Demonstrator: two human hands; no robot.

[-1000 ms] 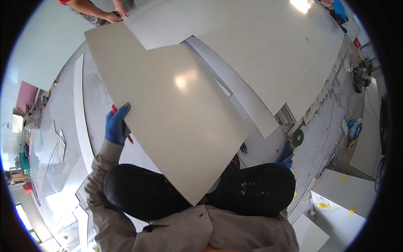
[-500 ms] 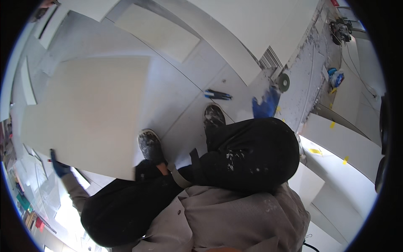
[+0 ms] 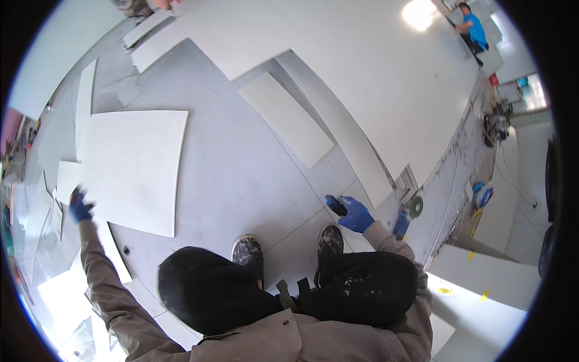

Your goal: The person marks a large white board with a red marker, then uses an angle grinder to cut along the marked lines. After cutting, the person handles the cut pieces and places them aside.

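My left hand (image 3: 81,205), blue-gloved and blurred, is at the lower left edge of a large pale board (image 3: 132,172) lying on the floor; I cannot tell whether it holds anything. My right hand (image 3: 356,214), also blue-gloved, is closed around a black-and-blue hand tool (image 3: 335,205) above the floor (image 3: 235,169) in front of my right shoe. A green tape roll (image 3: 416,206) sits to its right, beside a blue item (image 3: 401,224). A narrow white offcut (image 3: 286,120) lies ahead of me.
Large white sheets (image 3: 374,72) cover the far side. A co-worker in blue (image 3: 473,27) is at the far right, another person (image 3: 136,8) at the top left. A dark machine with a cord (image 3: 496,127) stands at right, near taped panels (image 3: 482,277).
The notched board I held has swung left and now lies on the floor. My right hand has picked up the black-and-blue tool from the floor. My left hand has moved outward and down.
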